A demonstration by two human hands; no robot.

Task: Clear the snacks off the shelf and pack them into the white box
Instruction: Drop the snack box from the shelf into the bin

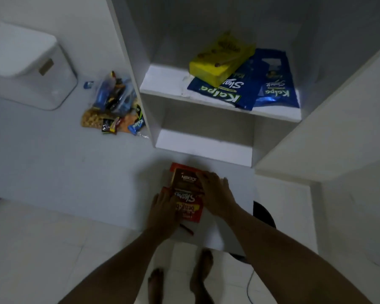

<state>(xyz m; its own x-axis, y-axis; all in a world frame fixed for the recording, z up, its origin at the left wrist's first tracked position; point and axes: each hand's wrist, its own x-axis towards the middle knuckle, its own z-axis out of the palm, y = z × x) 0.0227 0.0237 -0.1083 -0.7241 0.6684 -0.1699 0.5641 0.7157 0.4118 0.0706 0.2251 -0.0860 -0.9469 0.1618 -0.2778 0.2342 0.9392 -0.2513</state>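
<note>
Two snack packs lie side by side low in the view on a white box (pixel 215 235) in front of the shelf: a brown and red Nextar pack (pixel 185 178) and a red packet (pixel 190 207). My left hand (pixel 162 208) rests with fairly straight fingers on the red packet's left edge. My right hand (pixel 215 190) lies spread over the right side of the Nextar pack. On the upper shelf board (pixel 162 84) a yellow snack box (pixel 219 60) sits on top of two blue Kalpa packets (pixel 270 88). The lower shelf compartment (pixel 202 145) holds nothing.
A white lidded container (pixel 26 62) stands at the far left. A pile of small mixed snacks (pixel 114 104) lies beside the shelf's left wall. A white wall panel (pixel 338 119) rises on the right. A dark round object (pixel 263 213) and my bare feet (pixel 180 279) are below.
</note>
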